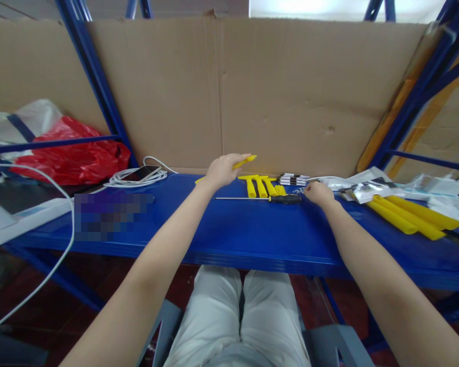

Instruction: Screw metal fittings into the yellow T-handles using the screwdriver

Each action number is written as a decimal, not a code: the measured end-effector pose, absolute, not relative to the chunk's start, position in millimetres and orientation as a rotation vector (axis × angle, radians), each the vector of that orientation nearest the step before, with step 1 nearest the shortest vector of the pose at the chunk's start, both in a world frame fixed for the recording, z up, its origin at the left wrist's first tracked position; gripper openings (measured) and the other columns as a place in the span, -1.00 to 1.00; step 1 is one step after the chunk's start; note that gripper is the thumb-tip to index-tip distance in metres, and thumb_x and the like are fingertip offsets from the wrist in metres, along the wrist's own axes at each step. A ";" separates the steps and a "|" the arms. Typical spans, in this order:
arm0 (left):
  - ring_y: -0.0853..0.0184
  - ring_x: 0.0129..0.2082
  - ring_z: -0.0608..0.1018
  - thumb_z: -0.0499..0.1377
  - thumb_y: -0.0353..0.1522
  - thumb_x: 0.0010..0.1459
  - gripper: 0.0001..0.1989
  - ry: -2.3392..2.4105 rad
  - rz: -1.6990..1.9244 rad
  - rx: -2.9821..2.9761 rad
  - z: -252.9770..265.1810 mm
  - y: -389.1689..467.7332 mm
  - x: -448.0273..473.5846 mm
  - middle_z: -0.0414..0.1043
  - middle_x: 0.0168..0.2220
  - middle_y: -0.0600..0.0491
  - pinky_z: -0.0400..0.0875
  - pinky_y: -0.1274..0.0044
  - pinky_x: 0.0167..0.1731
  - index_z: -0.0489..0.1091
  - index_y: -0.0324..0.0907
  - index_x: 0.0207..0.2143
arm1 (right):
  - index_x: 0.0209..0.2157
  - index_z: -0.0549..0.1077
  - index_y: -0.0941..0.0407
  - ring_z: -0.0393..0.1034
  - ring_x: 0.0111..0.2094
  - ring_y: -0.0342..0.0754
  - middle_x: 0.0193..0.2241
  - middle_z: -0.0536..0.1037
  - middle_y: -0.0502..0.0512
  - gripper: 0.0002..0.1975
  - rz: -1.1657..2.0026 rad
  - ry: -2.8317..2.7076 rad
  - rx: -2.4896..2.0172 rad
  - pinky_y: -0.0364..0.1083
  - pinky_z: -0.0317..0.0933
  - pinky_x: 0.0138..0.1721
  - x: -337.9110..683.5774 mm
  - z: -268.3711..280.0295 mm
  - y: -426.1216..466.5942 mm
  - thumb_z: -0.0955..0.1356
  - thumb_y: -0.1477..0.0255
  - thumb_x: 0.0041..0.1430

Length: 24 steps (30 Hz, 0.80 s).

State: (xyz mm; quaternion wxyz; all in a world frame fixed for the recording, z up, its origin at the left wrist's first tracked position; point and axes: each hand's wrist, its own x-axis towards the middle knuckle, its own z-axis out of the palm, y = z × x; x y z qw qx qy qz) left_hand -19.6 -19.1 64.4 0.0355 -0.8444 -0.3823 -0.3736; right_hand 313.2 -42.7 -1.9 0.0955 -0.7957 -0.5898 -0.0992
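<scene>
My left hand (225, 170) is closed around a yellow plastic piece (245, 162), held above the back of the blue table. Below it lie several yellow T-shaped plastic pieces (260, 185) side by side. My right hand (318, 192) rests low over the table with its fingers curled together beside a scatter of tiny pieces (299, 190), perhaps screws. Whatever its fingertips hold is hidden. A screwdriver (285, 199) with a black handle lies between the hands, its shaft pointing left. Behind its handle sits a stack of small white-and-black items (292, 179).
Yellow tubes (413, 216) and plastic bags (371, 186) lie on the right. To the left are a coiled white cable (137, 177), a phone (141, 173) and a red bag (76, 150). Cardboard (283, 97) stands behind the blue table (248, 232).
</scene>
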 end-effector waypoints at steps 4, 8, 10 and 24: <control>0.25 0.11 0.51 0.09 -0.51 0.28 -0.47 -1.168 -0.920 -2.481 41.0 -30.3 -18.4 0.44 0.17 0.03 0.44 0.42 0.04 0.36 0.06 0.24 | -0.28 0.64 0.16 0.54 -0.09 0.14 -0.20 0.66 0.28 -0.75 -0.204 -1.713 -2.125 -0.03 0.36 -0.09 309.2 2.7 -40.2 0.31 0.46 0.17; 0.24 0.10 0.51 0.05 -0.51 0.31 -0.49 -1.095 -0.771 -2.473 21.8 -37.1 -11.2 0.38 0.19 -0.01 0.45 0.44 -0.03 0.37 0.08 0.23 | -0.41 0.61 0.17 0.54 -0.32 -0.01 -0.42 0.64 0.15 -0.80 0.221 -1.712 -1.761 -0.12 0.38 -0.24 293.5 7.0 -39.7 0.34 0.44 0.16; 0.23 0.09 0.51 0.03 -0.51 0.32 -0.49 -1.063 -0.741 -2.483 15.7 -39.2 -6.8 0.37 0.20 -0.02 0.45 0.43 -0.03 0.38 0.09 0.22 | -0.43 0.60 0.16 0.50 -0.39 -0.05 -0.46 0.63 0.11 -0.82 0.391 -1.679 -1.622 -0.12 0.38 -0.27 283.5 8.7 -41.2 0.36 0.40 0.15; 0.22 0.07 0.50 0.01 -0.56 0.29 -0.43 -0.989 -0.597 -2.575 7.8 -55.1 12.6 0.33 0.21 -0.07 0.45 0.42 -0.04 0.36 0.08 0.25 | -0.52 0.59 0.11 0.44 -0.32 -0.05 -0.44 0.62 0.05 -0.62 0.717 -1.714 -1.311 -0.07 0.31 -0.18 238.2 17.0 -57.1 0.53 0.06 -0.20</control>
